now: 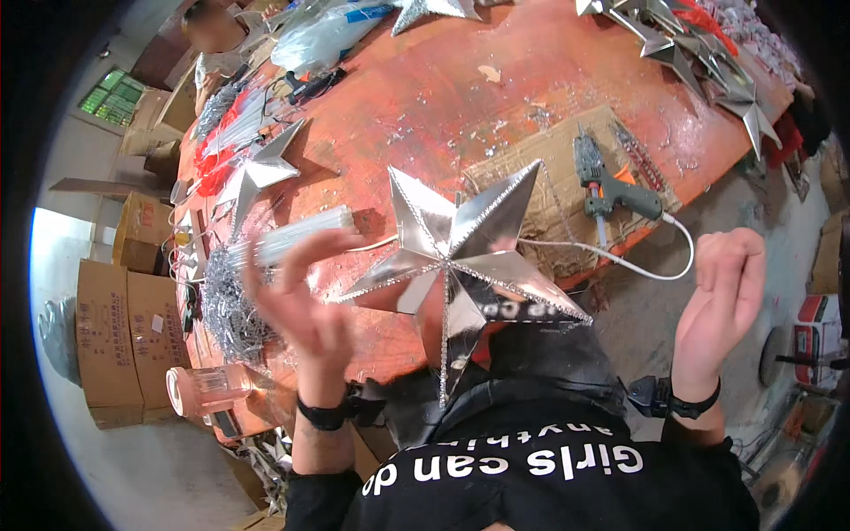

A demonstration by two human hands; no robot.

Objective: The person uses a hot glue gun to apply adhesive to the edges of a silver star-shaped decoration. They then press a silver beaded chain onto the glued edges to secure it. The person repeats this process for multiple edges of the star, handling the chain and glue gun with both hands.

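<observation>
A shiny silver five-pointed star (482,230) lies in front of me across the table's near edge and my lap, with beaded trim along its ridges. To its left, my left hand (310,296) is raised, slightly blurred, its fingers curved and apart with nothing visible in them. It hovers near a bundle of clear glue sticks (301,232) and a heap of silver tinsel-like strands (232,305). My right hand (722,288) is raised clear of the star at the right, fingers folded together. Whatever it holds, if anything, does not show.
A dark glue gun (615,188) with a white cord rests on a cardboard sheet (522,173) on the reddish table (398,106). More silver stars (257,173) lie around. A clear jar (208,389) stands at the left edge. Another person (217,40) is at the far left.
</observation>
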